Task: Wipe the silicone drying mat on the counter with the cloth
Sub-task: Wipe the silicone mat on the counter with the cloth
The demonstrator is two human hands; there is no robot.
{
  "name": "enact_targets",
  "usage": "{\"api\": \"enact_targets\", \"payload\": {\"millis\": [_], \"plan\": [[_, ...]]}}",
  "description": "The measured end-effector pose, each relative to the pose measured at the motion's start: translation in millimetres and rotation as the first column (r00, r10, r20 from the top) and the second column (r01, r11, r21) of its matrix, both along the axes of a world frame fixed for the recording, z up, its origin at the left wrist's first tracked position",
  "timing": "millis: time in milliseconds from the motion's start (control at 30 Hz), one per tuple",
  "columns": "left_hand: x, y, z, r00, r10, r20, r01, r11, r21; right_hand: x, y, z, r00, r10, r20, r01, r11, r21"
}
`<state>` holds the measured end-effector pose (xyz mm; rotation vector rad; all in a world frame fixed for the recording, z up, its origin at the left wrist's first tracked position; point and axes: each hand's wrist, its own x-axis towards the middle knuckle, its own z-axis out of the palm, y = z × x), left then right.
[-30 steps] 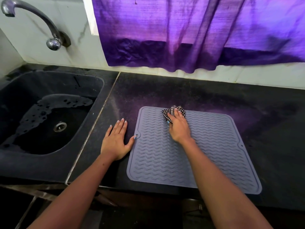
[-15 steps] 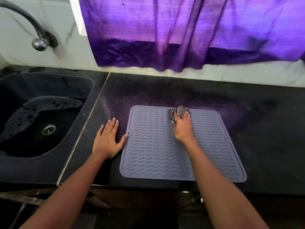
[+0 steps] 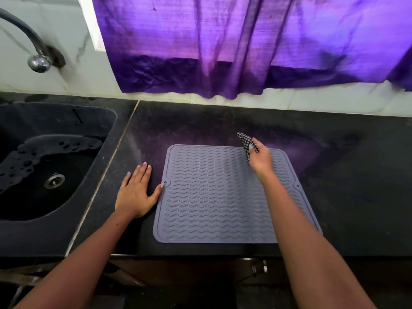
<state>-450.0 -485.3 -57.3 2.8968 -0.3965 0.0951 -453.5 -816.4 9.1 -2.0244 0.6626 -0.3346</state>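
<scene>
Our left hand lies flat and open on the dark table, thumb touching the near-left edge of the grey silicone mat. Our right hand grips a bunched checked cloth at the mat's far edge. The mat looks soft, floppy and likely to slide, so pinning its edge seems wise.

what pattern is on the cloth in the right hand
A small dark-and-white check, seen in the head view where the cloth pokes out of the right hand.
</scene>
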Motion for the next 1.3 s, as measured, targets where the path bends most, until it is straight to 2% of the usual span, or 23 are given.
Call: {"api": "enact_targets", "payload": {"millis": [33, 100, 200, 267, 433, 500, 533, 600, 633, 667, 700, 767, 833, 900, 967, 1000, 1100, 1167, 1233, 1267, 1300], "plan": [[0, 0, 0, 1.0, 0.001, -0.001, -0.001, 1.0, 0.0, -7, 0, -2, 1.0, -0.017, -0.012, 0.015, 0.991, -0.132], [0, 0, -1, 1.0, 0.0, -0.005, 0.0, 1.0, 0.001, -23, 6, -16, 0.996, 0.025, -0.084, -0.054, 0.932, -0.358], [1, 0, -2, 1.0, -0.007, 0.0, 0.007, 1.0, -0.001, -40, 17, -50, 0.962, 0.104, -0.252, -0.243, 0.745, -0.621], [1, 0, -3, 1.0, -0.007, 0.006, 0.007, 1.0, -0.004, -40, 17, -58, 0.962, 0.103, -0.254, -0.252, 0.694, -0.674], [1, 0, -3, 1.0, -0.005, 0.011, 0.005, 1.0, -0.004, -37, 12, -49, 0.945, 0.152, -0.29, -0.311, 0.694, -0.65], [0, 0, -3, 1.0, -0.003, 0.007, 0.003, 1.0, -0.003, -33, 8, -39, 0.936, 0.189, -0.296, -0.335, 0.735, -0.59], [0, 0, -3, 1.0, -0.004, 0.005, 0.004, 1.0, -0.004, -27, 2, -35, 0.941, 0.207, -0.269, -0.319, 0.809, -0.493], [1, 2, -3, 1.0, -0.007, -0.005, 0.007, 1.0, -0.007, -17, -17, -16, 0.964, 0.186, -0.188, -0.209, 0.971, -0.112], [1, 2, -3, 1.0, -0.006, -0.007, 0.006, 1.0, -0.006, -16, -29, -7, 0.983, 0.132, -0.128, -0.125, 0.99, 0.063], [1, 2, -2, 1.0, -0.005, -0.007, 0.005, 1.0, -0.003, -17, -40, 1, 0.995, 0.057, -0.081, -0.045, 0.988, 0.146], [1, 1, -2, 1.0, -0.003, -0.003, 0.003, 1.0, -0.001, -22, -47, 9, 0.997, -0.011, -0.072, 0.02, 0.993, 0.117], [1, 1, -3, 1.0, 0.004, 0.001, -0.004, 1.0, -0.002, -33, -50, 7, 0.993, -0.088, -0.084, 0.076, 0.988, -0.137], [1, 0, -3, 1.0, 0.002, 0.003, -0.002, 1.0, -0.005, -47, -41, -9, 0.982, -0.056, -0.182, -0.005, 0.948, -0.319], [2, 1, -3, 1.0, -0.002, 0.01, 0.002, 1.0, -0.005, -53, -32, -37, 0.957, 0.022, -0.289, -0.172, 0.847, -0.503], [3, 1, -4, 1.0, -0.006, 0.009, 0.006, 1.0, 0.0, -53, -32, -51, 0.94, 0.037, -0.339, -0.243, 0.769, -0.591], [3, 1, -5, 1.0, -0.005, 0.012, 0.005, 1.0, 0.001, -51, -34, -51, 0.932, 0.044, -0.361, -0.263, 0.767, -0.585], [2, 1, -5, 1.0, -0.007, 0.012, 0.006, 1.0, 0.006, -46, -43, -43, 0.9, 0.113, -0.422, -0.342, 0.783, -0.519], [2, 1, -4, 1.0, -0.007, 0.009, 0.007, 1.0, 0.001, -43, -48, -34, 0.918, 0.163, -0.361, -0.305, 0.872, -0.382], [2, 2, -4, 1.0, -0.009, 0.004, 0.009, 1.0, 0.007, -38, -59, -20, 0.982, 0.093, -0.163, -0.099, 0.995, -0.026], [2, 1, -3, 1.0, -0.008, 0.004, 0.008, 1.0, 0.01, -36, -64, -9, 0.998, -0.005, -0.065, 0.019, 0.978, 0.208], [2, 1, -3, 1.0, -0.008, 0.004, 0.008, 1.0, 0.011, -33, -73, -2, 0.993, -0.119, 0.013, 0.108, 0.934, 0.341]]}}
